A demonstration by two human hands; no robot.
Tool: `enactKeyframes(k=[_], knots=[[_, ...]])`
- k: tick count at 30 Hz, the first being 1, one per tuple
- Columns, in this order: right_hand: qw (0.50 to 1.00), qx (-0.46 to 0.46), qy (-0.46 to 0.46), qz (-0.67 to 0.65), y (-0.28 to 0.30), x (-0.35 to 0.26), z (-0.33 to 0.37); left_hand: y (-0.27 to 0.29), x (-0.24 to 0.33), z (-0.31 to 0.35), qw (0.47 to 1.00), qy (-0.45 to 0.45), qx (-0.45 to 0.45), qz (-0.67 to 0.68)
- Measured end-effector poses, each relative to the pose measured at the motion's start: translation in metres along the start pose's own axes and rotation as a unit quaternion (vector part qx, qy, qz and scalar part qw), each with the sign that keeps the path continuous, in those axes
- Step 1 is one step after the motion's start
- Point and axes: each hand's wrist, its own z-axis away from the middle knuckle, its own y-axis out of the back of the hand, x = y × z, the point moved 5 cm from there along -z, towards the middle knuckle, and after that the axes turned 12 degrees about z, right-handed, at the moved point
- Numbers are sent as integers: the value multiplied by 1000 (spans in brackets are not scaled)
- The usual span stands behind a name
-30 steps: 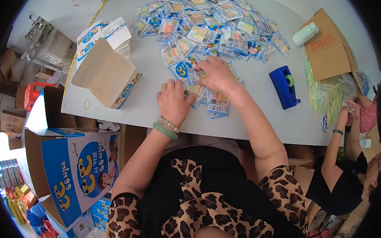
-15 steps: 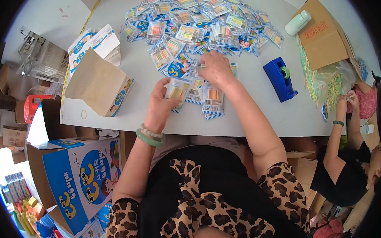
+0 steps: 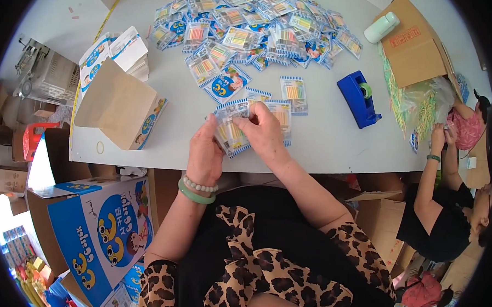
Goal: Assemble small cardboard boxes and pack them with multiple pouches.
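Both my hands hold a small stack of clear packets [image 3: 232, 126] with blue striped edges and coloured sticks inside, lifted just above the white table [image 3: 333, 144] near its front edge. My left hand [image 3: 205, 152], with a green bangle and a bead bracelet at the wrist, grips the stack's left side. My right hand [image 3: 263, 132] grips its right side and top. A large heap of the same packets [image 3: 251, 30] spreads over the table beyond my hands. Two loose packets [image 3: 287, 97] lie just behind my right hand.
A blue tape dispenser [image 3: 358, 98] stands right of my hands. An open brown carton [image 3: 120, 107] lies at the left, a cardboard box [image 3: 411, 45] with a white bottle [image 3: 382, 27] at the right. Another person [image 3: 451, 199] sits at the right. A blue printed carton [image 3: 95, 231] stands below the table.
My hands gathered packets from the heap's near edge, pulled them toward me and lifted them as a stack off the table.
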Motion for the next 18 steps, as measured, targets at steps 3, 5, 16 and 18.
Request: enactKeyframes(k=[3,5,16,18], knots=[[986,53,102,124,3,-3,8,-4,-7,7,997,74,-6,4],[976,54,176,121,3,-10,17,11,-13,2,992,10,5,-122],[873,102,-13,476,69,29,13,12,-15,-4,997,82,8,14],[904,93,-11,418,71,30,9,11,-15,-3,996,84,-14,-5]])
